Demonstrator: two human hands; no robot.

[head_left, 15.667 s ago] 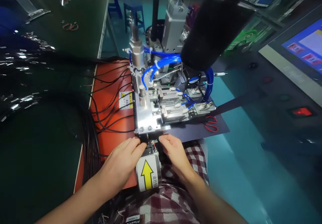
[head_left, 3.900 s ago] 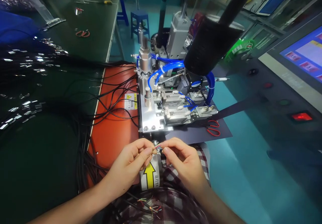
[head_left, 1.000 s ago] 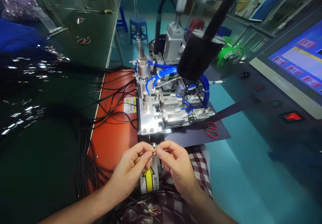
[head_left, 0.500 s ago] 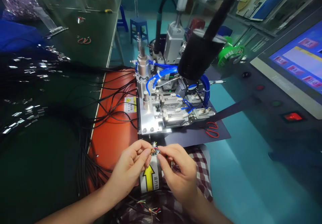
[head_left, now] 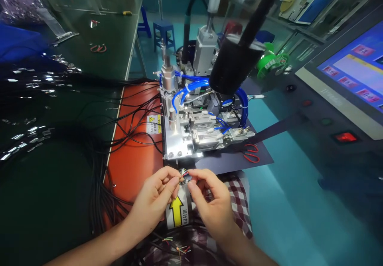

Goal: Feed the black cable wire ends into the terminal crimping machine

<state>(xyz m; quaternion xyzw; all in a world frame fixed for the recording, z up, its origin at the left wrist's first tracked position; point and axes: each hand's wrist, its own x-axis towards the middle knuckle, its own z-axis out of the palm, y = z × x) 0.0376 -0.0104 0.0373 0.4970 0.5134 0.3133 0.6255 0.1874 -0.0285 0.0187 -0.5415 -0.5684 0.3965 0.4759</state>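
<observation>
Thin coloured wires at a cable end lie between my two hands, in front of the machine. My left hand pinches the cable end, its fingertips pressed together around the base of the wires. Close on the right, my right hand has its index fingertip at the wire tips and its thumb a little below, with a small gap between them. Under the hands a white label with a yellow arrow shows. More stripped cable ends lie over the lap below.
The metal machine with blue tubes stands just ahead on an orange base. Black cables run along the left side. Red-handled scissors lie right of the machine. A screen panel stands at the right, beyond a black cylinder.
My right thumb and index finger have parted slightly at the wires. The left hand keeps its pinch. The view has shifted a little.
</observation>
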